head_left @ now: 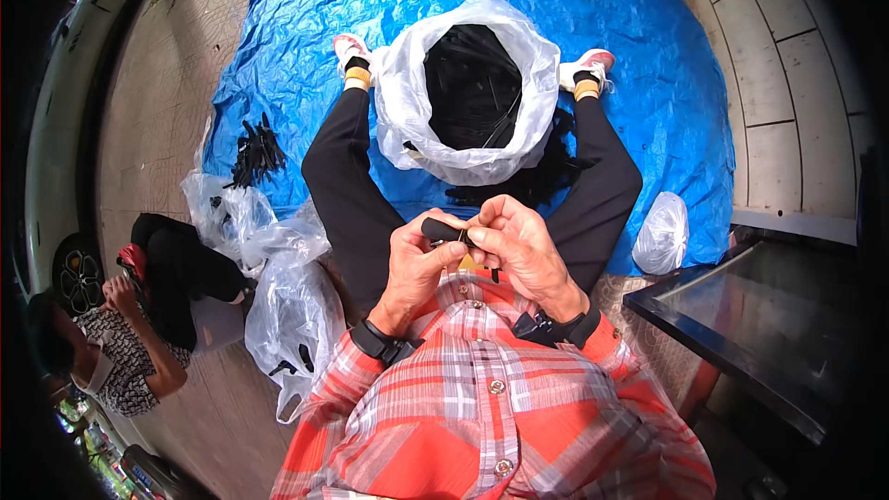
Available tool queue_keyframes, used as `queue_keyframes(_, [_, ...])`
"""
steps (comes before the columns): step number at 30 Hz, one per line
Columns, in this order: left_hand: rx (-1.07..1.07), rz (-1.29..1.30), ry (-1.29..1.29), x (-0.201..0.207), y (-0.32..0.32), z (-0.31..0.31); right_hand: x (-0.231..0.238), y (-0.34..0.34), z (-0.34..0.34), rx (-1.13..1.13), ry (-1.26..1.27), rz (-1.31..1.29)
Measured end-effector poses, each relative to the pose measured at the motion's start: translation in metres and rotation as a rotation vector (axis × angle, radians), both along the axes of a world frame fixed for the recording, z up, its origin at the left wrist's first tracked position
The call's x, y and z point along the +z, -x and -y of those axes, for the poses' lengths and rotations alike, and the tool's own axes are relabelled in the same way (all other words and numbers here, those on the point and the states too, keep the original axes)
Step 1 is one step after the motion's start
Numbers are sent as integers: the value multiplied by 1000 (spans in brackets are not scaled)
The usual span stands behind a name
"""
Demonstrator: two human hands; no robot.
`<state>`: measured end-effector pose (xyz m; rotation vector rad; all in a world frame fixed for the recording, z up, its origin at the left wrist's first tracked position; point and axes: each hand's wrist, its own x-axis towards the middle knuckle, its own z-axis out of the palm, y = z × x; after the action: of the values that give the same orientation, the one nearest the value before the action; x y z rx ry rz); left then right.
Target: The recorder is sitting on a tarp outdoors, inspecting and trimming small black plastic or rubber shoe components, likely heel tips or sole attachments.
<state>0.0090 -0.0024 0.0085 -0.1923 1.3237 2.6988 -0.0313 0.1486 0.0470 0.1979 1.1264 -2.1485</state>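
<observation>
In front of my waist, both hands meet over a short black tube-like piece. My left hand is closed around it, thumb and fingers pinching its sides. At the piece's right end, my right hand is closed in a pinch; the fingertips hide what exactly lies between them. A small dark end sticks out below the right fingers. Beyond the hands, between my feet, stands a large translucent plastic bag, its mouth wide and filled with long thin black pieces.
A blue tarp lies under my legs. More black pieces are heaped on it at left. Plastic bags sit by my left side, a tied bag at right. A dark-framed table stands close right. Another person sits at left.
</observation>
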Motion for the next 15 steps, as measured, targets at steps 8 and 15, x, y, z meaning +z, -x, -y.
queue_keyframes(8, [-23,-31,143,4,3,4,4,0,-1,33,-110,-97])
queue_keyframes(15, [-138,11,201,22,5,4,-4,2,-9,245,-330,-166])
